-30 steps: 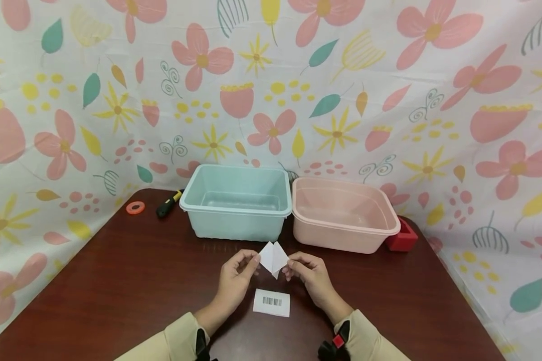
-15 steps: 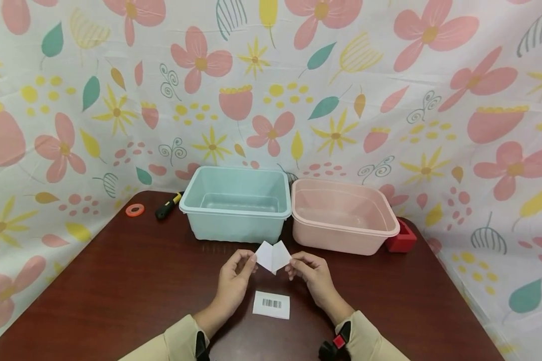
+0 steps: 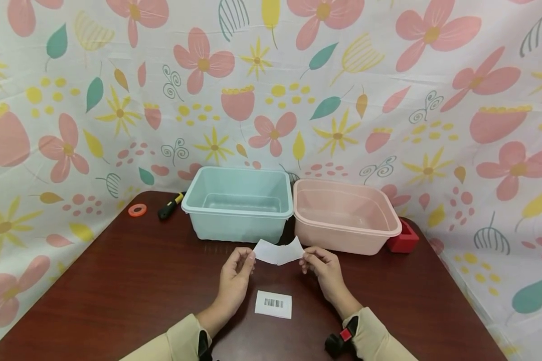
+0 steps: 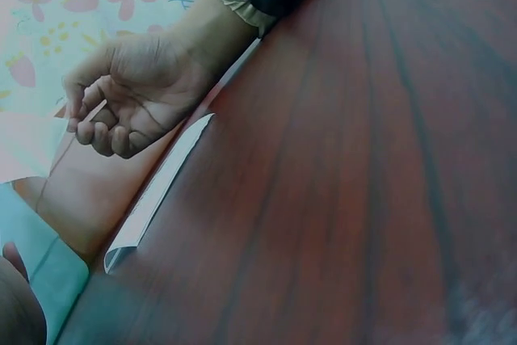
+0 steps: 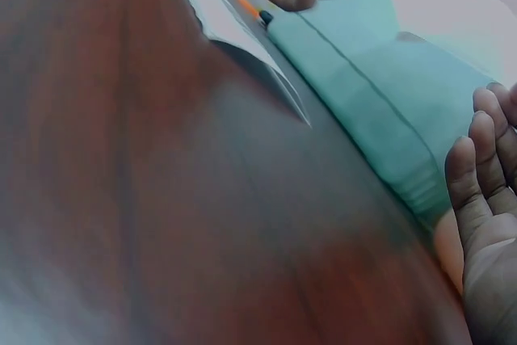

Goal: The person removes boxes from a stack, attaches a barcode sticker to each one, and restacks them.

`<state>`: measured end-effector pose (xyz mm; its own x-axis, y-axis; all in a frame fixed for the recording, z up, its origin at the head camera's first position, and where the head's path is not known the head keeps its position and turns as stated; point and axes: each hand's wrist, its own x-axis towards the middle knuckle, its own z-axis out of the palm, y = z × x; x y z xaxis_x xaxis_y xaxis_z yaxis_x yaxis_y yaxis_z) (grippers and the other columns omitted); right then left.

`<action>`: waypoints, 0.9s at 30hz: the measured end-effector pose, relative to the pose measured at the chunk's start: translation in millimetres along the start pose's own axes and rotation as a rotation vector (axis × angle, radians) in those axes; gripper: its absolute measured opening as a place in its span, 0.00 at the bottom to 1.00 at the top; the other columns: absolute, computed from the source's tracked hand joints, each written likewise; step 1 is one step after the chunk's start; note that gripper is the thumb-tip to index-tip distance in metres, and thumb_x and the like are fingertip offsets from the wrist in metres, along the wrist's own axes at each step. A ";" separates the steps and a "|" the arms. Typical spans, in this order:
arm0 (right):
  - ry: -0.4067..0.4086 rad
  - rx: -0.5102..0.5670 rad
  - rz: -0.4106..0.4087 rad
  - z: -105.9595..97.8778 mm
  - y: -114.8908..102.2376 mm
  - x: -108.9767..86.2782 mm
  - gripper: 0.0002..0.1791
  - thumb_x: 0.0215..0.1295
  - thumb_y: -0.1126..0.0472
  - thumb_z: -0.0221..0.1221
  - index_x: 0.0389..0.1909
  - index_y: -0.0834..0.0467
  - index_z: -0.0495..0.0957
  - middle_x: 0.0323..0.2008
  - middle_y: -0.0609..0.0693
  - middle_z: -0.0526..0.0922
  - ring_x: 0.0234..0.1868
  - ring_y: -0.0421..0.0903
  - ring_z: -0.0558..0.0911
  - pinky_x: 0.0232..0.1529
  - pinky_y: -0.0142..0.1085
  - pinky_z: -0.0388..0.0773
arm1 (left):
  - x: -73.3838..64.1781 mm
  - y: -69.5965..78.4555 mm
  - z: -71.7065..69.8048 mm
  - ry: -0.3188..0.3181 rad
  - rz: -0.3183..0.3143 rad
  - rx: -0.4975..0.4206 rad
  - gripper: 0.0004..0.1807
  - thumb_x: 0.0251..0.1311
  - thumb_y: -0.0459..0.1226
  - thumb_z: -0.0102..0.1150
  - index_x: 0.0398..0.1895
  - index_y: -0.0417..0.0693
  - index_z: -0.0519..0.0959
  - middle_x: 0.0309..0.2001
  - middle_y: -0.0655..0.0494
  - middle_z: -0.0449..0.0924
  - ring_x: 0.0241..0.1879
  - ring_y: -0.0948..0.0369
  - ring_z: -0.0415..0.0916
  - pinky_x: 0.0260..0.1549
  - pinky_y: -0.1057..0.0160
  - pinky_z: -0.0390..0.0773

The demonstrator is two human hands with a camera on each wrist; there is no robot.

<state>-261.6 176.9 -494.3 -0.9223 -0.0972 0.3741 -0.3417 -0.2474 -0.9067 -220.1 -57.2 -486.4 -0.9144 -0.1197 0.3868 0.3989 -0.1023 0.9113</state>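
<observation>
A white sheet of paper (image 3: 277, 252) is spread between the two hands above the table, dipping at a crease in its middle with its outer corners raised. My left hand (image 3: 233, 281) pinches its left end between thumb and fingers. At the opposite end, my right hand (image 3: 327, 276) pinches the other corner. Below them, a folded white paper with a barcode (image 3: 273, 304) lies on the table; in the left wrist view this folded paper (image 4: 157, 191) has a raised, bent edge. The held sheet is washed out in both wrist views.
A light blue basin (image 3: 236, 225) and a pink basin (image 3: 343, 238) stand behind the hands. A red box (image 3: 403, 238) sits beside the pink one. An orange ring (image 3: 137, 210) and a black-and-yellow-handled tool (image 3: 169, 208) lie back left on the dark wooden table (image 3: 117, 281).
The held paper has gone from a folded diamond shape to a wide, opened-out strip. My right hand has moved to the right, away from the left hand; the barcode paper stays in place.
</observation>
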 end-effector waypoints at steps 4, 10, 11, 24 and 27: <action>0.016 0.014 -0.011 -5.1 -0.6 1.7 0.06 0.66 0.75 0.56 0.35 0.78 0.75 0.24 0.54 0.81 0.25 0.43 0.80 0.25 0.34 0.78 | -0.3 -0.4 1.7 0.024 -0.031 0.010 0.04 0.71 0.30 0.55 0.42 0.36 0.77 0.34 0.36 0.74 0.33 0.53 0.73 0.34 0.65 0.75; 0.019 0.022 -0.010 -7.3 -1.3 1.0 0.08 0.66 0.76 0.56 0.35 0.82 0.73 0.23 0.53 0.81 0.24 0.43 0.79 0.25 0.34 0.77 | -1.5 0.5 1.1 0.019 -0.029 -0.005 0.05 0.72 0.33 0.56 0.41 0.38 0.77 0.33 0.39 0.72 0.31 0.59 0.71 0.32 0.67 0.72; 0.020 0.023 -0.008 -7.6 -1.7 1.5 0.09 0.66 0.76 0.56 0.35 0.83 0.72 0.23 0.53 0.81 0.24 0.42 0.79 0.25 0.34 0.77 | -1.4 1.3 0.9 0.014 -0.021 -0.008 0.06 0.72 0.34 0.56 0.41 0.38 0.77 0.33 0.38 0.72 0.31 0.60 0.70 0.31 0.67 0.72; 0.153 0.162 -0.062 -8.8 -5.9 4.0 0.13 0.65 0.79 0.48 0.27 0.66 0.78 0.19 0.52 0.76 0.20 0.43 0.75 0.23 0.32 0.73 | -1.6 2.3 -0.8 -0.024 -0.028 -0.112 0.11 0.74 0.37 0.54 0.43 0.34 0.74 0.33 0.44 0.71 0.27 0.58 0.67 0.27 0.68 0.69; 0.167 0.177 -0.081 -9.8 -5.5 4.6 0.16 0.63 0.78 0.47 0.25 0.62 0.80 0.21 0.49 0.77 0.20 0.41 0.74 0.23 0.31 0.73 | -1.1 2.0 -1.2 -0.028 -0.018 -0.113 0.11 0.75 0.38 0.53 0.44 0.35 0.74 0.33 0.40 0.72 0.26 0.58 0.67 0.26 0.68 0.69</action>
<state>-265.7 187.3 -489.5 -0.9153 0.0868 0.3933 -0.3922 -0.4138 -0.8215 -218.2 -58.4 -485.1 -0.9224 -0.0898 0.3755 0.3861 -0.2150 0.8970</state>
